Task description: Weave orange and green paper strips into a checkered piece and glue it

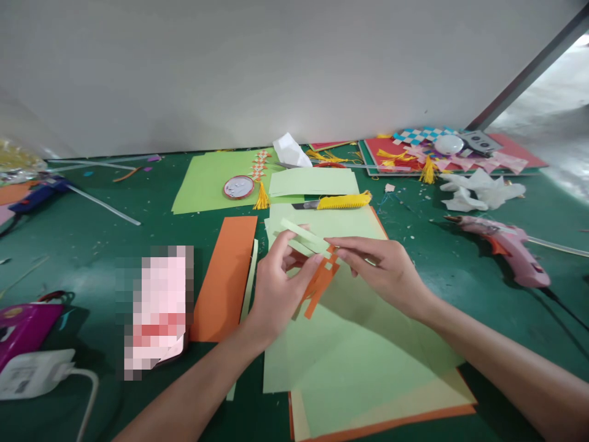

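Observation:
Orange paper strips (323, 287) and light green paper strips (304, 236) cross each other in a small weave held up between both hands. My left hand (280, 276) grips the weave from the left, thumb in front and fingers behind. From the right, my right hand (377, 261) pinches its edge between thumb and forefinger. Below the hands lies a stack of light green paper sheets (350, 362), with orange edges showing underneath. A yellow utility knife (343, 201) rests across the far end of the stack, its blade pointing left.
An orange paper piece (225, 279) and a blurred pink object (159, 307) lie to the left. At right is a pink glue gun (506, 245) with its cord, near crumpled tissue (481, 189). A round red-rimmed lid (238, 187) sits on green paper (196, 184) at the back.

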`<state>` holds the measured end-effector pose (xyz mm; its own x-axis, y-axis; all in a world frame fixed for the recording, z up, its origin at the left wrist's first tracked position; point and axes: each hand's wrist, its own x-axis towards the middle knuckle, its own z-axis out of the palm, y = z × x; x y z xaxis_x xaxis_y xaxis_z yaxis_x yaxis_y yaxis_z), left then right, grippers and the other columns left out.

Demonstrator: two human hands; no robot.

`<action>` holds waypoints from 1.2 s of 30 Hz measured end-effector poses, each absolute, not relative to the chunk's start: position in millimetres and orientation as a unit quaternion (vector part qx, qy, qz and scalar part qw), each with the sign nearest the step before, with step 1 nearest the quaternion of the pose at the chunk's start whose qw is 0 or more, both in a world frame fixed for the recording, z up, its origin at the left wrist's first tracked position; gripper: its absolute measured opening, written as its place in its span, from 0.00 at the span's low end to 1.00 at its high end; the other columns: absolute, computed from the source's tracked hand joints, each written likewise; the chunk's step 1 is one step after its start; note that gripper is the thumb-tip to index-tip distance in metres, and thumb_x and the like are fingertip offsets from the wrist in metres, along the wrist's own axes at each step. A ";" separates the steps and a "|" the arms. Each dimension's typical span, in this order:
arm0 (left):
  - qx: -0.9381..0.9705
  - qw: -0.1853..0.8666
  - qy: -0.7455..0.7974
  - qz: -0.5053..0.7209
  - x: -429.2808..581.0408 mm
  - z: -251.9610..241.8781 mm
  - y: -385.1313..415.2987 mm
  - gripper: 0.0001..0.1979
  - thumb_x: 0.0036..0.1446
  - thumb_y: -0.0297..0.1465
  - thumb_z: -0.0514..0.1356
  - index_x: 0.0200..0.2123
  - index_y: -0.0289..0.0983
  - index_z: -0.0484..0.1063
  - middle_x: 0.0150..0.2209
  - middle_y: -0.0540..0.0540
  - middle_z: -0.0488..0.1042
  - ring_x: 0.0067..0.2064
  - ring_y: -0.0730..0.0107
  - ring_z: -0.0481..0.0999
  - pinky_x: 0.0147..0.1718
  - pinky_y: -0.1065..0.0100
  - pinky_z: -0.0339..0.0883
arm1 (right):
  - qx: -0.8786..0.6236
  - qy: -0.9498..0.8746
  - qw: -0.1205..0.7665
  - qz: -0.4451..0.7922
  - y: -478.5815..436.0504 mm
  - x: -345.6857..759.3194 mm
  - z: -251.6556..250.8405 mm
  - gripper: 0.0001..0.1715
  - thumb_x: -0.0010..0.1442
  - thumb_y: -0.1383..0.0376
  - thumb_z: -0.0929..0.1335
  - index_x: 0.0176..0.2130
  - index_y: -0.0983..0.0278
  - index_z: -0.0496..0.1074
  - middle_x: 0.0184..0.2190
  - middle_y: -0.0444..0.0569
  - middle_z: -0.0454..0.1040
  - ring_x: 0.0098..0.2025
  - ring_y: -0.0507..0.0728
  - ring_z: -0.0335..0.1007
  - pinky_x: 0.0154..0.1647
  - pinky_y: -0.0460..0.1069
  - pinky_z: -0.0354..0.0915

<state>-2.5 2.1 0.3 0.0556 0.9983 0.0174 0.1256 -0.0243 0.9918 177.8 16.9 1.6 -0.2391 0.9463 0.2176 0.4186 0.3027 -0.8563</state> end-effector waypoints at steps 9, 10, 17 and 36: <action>0.545 0.464 0.515 0.472 -2.3 1.4 2.1 0.19 0.56 0.34 0.64 0.50 0.43 0.68 0.35 0.52 0.78 0.38 0.71 0.78 0.37 0.74 0.71 | -0.473 -0.726 0.378 0.326 15.6 178.0 3.9 0.15 0.61 0.67 0.66 0.45 0.63 0.78 0.38 0.48 0.81 0.29 0.51 0.75 0.28 0.45 0.71; 0.543 0.464 0.516 0.473 -2.3 1.4 2.0 0.19 0.55 0.34 0.64 0.50 0.43 0.68 0.36 0.52 0.78 0.38 0.71 0.78 0.37 0.74 0.71 | -0.471 -0.727 0.376 0.328 15.5 177.9 4.2 0.15 0.61 0.67 0.66 0.45 0.64 0.78 0.38 0.48 0.81 0.29 0.51 0.75 0.28 0.44 0.71; 0.525 0.478 0.514 0.481 -1.9 0.7 2.1 0.21 0.55 0.34 0.65 0.52 0.43 0.66 0.38 0.50 0.78 0.38 0.69 0.78 0.39 0.71 0.71 | -0.471 -0.721 0.371 0.346 14.6 177.3 6.3 0.15 0.61 0.67 0.66 0.46 0.65 0.78 0.37 0.49 0.81 0.27 0.50 0.74 0.26 0.44 0.69; 0.487 0.546 0.531 0.427 -3.8 4.1 6.2 0.13 0.55 0.39 0.63 0.31 0.39 0.62 0.24 0.54 0.73 0.29 0.71 0.77 0.31 0.71 0.70 | -0.501 -0.641 0.417 0.404 19.2 177.6 4.6 0.16 0.57 0.63 0.69 0.45 0.65 0.78 0.25 0.45 0.75 0.21 0.48 0.65 0.22 0.45 0.66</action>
